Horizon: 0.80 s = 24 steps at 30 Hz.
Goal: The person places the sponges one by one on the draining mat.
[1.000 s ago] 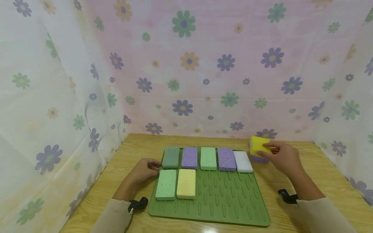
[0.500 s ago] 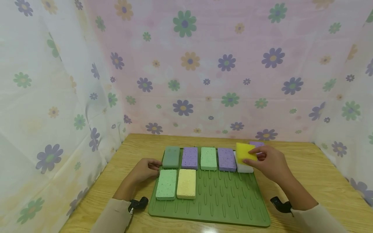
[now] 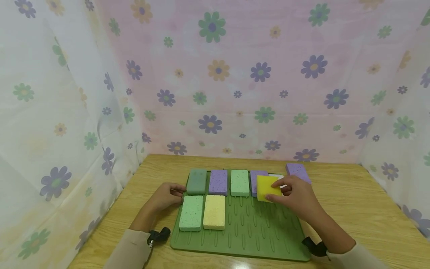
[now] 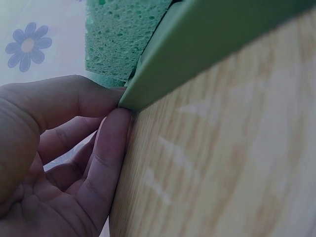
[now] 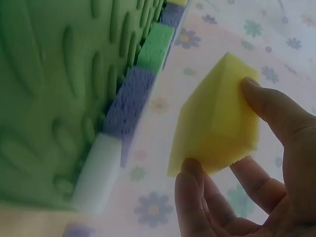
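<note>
My right hand (image 3: 299, 196) pinches a bright yellow sponge (image 3: 267, 188) between thumb and fingertips. In the head view the sponge overlaps the purple sponge and white sponge at the back right of the green ridged mat (image 3: 255, 243). The right wrist view shows the yellow sponge (image 5: 217, 113) held up, apart from the mat. My left hand (image 3: 165, 197) is at the mat's left edge. In the left wrist view its thumb and a finger pinch the edge of the mat (image 4: 163, 74), beside a green sponge (image 4: 123, 39).
Along the mat's back row lie a grey-green sponge (image 3: 197, 182), a purple sponge (image 3: 218, 182), a light green sponge (image 3: 240, 183) and others. A green sponge (image 3: 191, 213) and a pale yellow sponge (image 3: 214, 212) lie in front. Another purple sponge (image 3: 298, 172) is on the wooden table (image 3: 362, 209).
My right hand has carried the yellow sponge leftward and toward me, from above the loose purple sponge, past the white sponge, to over the mat. The left hand has stayed at the mat's edge.
</note>
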Motion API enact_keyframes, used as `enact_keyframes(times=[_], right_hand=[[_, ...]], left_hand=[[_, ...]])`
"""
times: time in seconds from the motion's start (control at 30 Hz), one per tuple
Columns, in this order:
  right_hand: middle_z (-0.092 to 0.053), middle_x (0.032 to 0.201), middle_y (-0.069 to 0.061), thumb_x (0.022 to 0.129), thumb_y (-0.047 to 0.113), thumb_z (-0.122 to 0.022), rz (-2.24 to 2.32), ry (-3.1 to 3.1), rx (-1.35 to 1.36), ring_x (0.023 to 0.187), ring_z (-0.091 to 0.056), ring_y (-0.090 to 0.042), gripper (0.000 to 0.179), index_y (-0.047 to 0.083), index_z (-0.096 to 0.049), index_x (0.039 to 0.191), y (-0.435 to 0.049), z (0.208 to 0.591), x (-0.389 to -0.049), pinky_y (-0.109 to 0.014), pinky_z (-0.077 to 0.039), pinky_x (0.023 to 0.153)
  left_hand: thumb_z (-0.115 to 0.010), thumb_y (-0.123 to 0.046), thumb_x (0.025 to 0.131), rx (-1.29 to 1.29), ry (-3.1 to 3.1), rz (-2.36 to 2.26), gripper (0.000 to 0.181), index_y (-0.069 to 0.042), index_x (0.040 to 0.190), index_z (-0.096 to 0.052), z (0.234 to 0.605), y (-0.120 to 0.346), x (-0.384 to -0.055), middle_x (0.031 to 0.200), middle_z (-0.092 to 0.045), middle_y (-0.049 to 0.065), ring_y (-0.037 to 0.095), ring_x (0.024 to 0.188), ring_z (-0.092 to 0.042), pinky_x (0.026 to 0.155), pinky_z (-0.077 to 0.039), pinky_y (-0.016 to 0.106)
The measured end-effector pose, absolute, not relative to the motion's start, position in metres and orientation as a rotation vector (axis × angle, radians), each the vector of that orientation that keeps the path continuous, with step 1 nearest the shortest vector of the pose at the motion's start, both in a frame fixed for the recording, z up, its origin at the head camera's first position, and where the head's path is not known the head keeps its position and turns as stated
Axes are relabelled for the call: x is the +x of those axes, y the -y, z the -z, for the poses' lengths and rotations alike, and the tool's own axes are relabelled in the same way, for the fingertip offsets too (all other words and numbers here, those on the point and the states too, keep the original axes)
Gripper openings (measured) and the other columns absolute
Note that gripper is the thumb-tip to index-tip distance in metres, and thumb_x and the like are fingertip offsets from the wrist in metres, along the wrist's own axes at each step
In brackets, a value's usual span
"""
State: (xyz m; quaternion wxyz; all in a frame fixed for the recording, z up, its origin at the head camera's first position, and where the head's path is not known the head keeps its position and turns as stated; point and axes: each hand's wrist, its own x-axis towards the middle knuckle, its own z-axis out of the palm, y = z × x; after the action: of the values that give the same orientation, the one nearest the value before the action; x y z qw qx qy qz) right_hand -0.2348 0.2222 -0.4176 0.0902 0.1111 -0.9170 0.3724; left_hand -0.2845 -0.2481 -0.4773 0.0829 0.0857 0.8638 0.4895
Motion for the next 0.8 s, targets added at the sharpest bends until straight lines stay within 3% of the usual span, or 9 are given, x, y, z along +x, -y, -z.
enact_keyframes(times=[0.27, 0.47, 0.8], right_hand=[[-0.067, 0.11, -0.005, 0.074, 0.046, -0.092, -1.14, 2.71, 0.402, 0.089, -0.071, -0.018, 0.04, 0.019, -0.078, 0.1, -0.195, 0.423, -0.225, -0.031, -0.062, 0.075], [-0.064, 0.101, 0.001, 0.07, 0.049, -0.094, -1.088, 2.755, 0.411, 0.084, -0.061, -0.012, 0.041, 0.022, -0.076, 0.094, -0.178, 0.428, -0.219, -0.026, -0.056, 0.073], [-0.066, 0.11, 0.001, 0.065, 0.048, -0.097, -1.116, 2.842, 0.344, 0.087, -0.066, -0.012, 0.043, 0.024, -0.075, 0.093, -0.157, 0.432, -0.215, -0.031, -0.058, 0.074]], left_hand=[[-0.069, -0.002, 0.088, 0.234, -2.59, -1.44, 0.038, -0.005, 0.126, -0.072, 0.475, 0.248, -0.283, 0.117, -0.07, 0.012, 0.022, 0.102, -0.066, 0.08, -0.06, 0.034], [-0.068, -0.002, 0.09, 0.223, -2.572, -1.449, 0.038, -0.005, 0.127, -0.071, 0.475, 0.247, -0.284, 0.117, -0.069, 0.012, 0.023, 0.101, -0.066, 0.079, -0.061, 0.034], [-0.069, -0.002, 0.09, 0.214, -2.572, -1.454, 0.038, -0.005, 0.127, -0.071, 0.475, 0.247, -0.283, 0.116, -0.069, 0.012, 0.022, 0.102, -0.066, 0.079, -0.061, 0.035]])
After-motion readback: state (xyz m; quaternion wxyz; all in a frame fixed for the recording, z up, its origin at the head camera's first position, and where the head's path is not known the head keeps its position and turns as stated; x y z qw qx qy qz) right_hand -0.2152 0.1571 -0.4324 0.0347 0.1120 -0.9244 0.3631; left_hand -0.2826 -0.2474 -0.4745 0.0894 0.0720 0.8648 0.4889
